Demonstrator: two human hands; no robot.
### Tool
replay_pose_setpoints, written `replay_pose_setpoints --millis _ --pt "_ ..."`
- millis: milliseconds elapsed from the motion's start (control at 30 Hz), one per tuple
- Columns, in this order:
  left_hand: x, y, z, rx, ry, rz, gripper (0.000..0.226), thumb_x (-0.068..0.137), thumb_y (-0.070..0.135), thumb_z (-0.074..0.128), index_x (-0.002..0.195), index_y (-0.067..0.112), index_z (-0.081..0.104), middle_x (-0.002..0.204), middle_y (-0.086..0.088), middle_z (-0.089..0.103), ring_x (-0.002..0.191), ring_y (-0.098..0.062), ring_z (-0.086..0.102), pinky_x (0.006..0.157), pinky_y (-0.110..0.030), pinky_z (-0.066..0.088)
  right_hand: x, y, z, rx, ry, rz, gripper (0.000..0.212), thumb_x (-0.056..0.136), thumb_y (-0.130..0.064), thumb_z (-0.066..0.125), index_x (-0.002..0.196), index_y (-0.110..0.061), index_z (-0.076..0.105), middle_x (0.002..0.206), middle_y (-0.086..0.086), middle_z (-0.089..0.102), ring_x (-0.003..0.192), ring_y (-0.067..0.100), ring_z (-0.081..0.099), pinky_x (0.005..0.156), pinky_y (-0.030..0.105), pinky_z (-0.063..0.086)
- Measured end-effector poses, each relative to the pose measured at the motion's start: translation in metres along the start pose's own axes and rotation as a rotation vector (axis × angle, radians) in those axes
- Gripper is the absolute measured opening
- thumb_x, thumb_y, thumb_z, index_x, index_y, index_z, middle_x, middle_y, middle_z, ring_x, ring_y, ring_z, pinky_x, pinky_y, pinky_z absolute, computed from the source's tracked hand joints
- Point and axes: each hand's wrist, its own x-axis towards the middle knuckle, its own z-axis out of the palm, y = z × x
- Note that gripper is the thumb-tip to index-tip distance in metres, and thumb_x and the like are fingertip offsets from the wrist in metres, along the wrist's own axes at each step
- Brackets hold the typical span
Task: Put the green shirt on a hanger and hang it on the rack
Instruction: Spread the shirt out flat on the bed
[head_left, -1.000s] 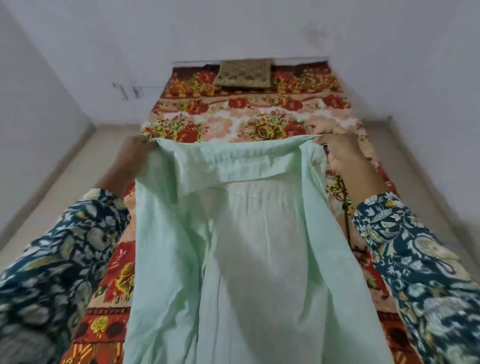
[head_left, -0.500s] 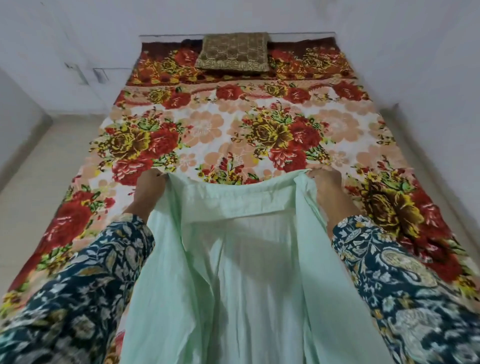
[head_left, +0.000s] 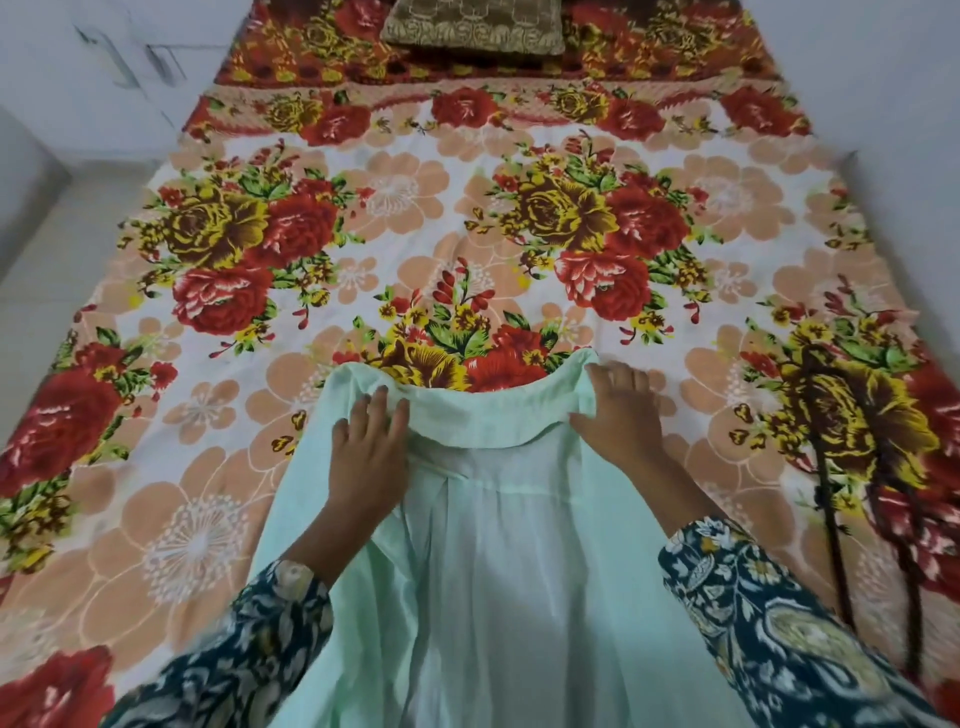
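Note:
The pale green shirt (head_left: 498, 561) lies spread on the bed, its collar at the far end and its body running back toward me. My left hand (head_left: 366, 457) rests flat on the left side of the collar with fingers apart. My right hand (head_left: 618, 415) pinches the collar's right corner against the bed. A thin dark hanger (head_left: 831, 512) lies on the bedspread to the right of my right arm, apart from the shirt. No rack is in view.
The floral bedspread (head_left: 270, 249) covers the whole bed. A brown patterned pillow (head_left: 472, 26) sits at the head of the bed. Pale floor (head_left: 47, 244) runs along the left, and white walls close in on both sides.
The shirt, held up by its shoulders before, has come down onto the bed. My left hand has let go and now lies flat on it. The view has tilted down.

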Motion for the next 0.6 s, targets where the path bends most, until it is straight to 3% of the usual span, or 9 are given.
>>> replay_pose_setpoints --millis 100,200,267,367,433,500,567,600 --pt "0.022 -0.006 -0.024 0.037 0.045 -0.054 0.026 0.075 0.01 0.066 0.1 0.003 0.064 0.102 -0.019 0.063 0.095 -0.039 0.06 0.074 -0.046 0.05 0.011 -0.006 -0.004 -0.21 0.084 -0.116 0.054 0.085 -0.006 0.05 0.136 -0.02 0.045 0.148 0.013 0.032 0.135 0.034 0.027 0.105 0.048 0.027" --pt "0.053 -0.013 -0.058 -0.272 0.004 -0.208 0.021 0.091 0.014 0.044 0.097 0.003 0.062 0.095 -0.016 0.061 0.093 -0.034 0.06 0.078 -0.042 0.049 0.028 -0.005 -0.016 -0.333 0.111 -0.219 0.034 0.09 -0.007 0.046 0.119 -0.014 0.062 0.138 0.015 0.045 0.131 0.034 0.034 0.105 0.046 0.029" --pt "0.079 -0.022 -0.08 -0.736 -0.074 -0.392 0.019 0.092 0.012 0.044 0.083 0.003 0.058 0.084 -0.014 0.058 0.08 -0.032 0.063 0.069 -0.038 0.055 0.04 -0.002 -0.028 -0.14 0.21 -0.11 0.025 0.089 -0.009 0.048 0.106 -0.007 0.067 0.123 0.018 0.055 0.12 0.036 0.043 0.094 0.043 0.038" --pt "0.114 -0.029 -0.098 -1.201 -0.099 -0.604 0.016 0.092 0.011 0.048 0.076 0.007 0.051 0.073 -0.01 0.05 0.059 -0.024 0.052 0.046 -0.028 0.047 0.06 -0.005 -0.051 0.503 0.251 0.173 0.023 0.085 -0.005 0.051 0.093 0.013 0.062 0.104 0.035 0.06 0.102 0.046 0.054 0.082 0.049 0.046" --pt "0.129 -0.027 -0.104 -1.301 -0.089 -0.621 0.009 0.088 0.009 0.05 0.082 0.004 0.052 0.074 -0.014 0.047 0.057 -0.024 0.047 0.051 -0.027 0.038 0.068 -0.007 -0.064 0.635 0.188 0.182 0.027 0.085 -0.005 0.051 0.095 0.019 0.058 0.101 0.038 0.06 0.097 0.049 0.057 0.079 0.049 0.048" --pt "0.14 -0.024 -0.102 -1.315 -0.096 -0.597 0.007 0.087 0.007 0.05 0.088 0.001 0.051 0.073 -0.012 0.045 0.059 -0.024 0.046 0.054 -0.029 0.036 0.067 -0.018 -0.069 0.658 0.025 0.085 0.034 0.089 -0.018 0.055 0.093 0.015 0.058 0.089 0.033 0.061 0.082 0.041 0.061 0.065 0.037 0.044" --pt "0.149 -0.02 -0.097 -1.309 -0.103 -0.606 0.008 0.087 0.006 0.049 0.081 0.0 0.051 0.07 -0.01 0.044 0.059 -0.023 0.045 0.054 -0.029 0.036 0.056 -0.031 -0.057 0.547 -0.21 -0.007 0.048 0.084 -0.047 0.061 0.085 -0.001 0.053 0.076 0.01 0.054 0.068 0.022 0.054 0.058 0.029 0.034" --pt "0.151 -0.018 -0.095 -1.312 -0.107 -0.614 0.014 0.087 0.005 0.049 0.074 0.003 0.05 0.07 -0.01 0.044 0.058 -0.023 0.044 0.056 -0.03 0.036 0.048 -0.037 -0.045 0.378 -0.282 -0.024 0.05 0.078 -0.056 0.063 0.089 -0.008 0.052 0.079 0.004 0.052 0.072 0.019 0.054 0.06 0.029 0.035"
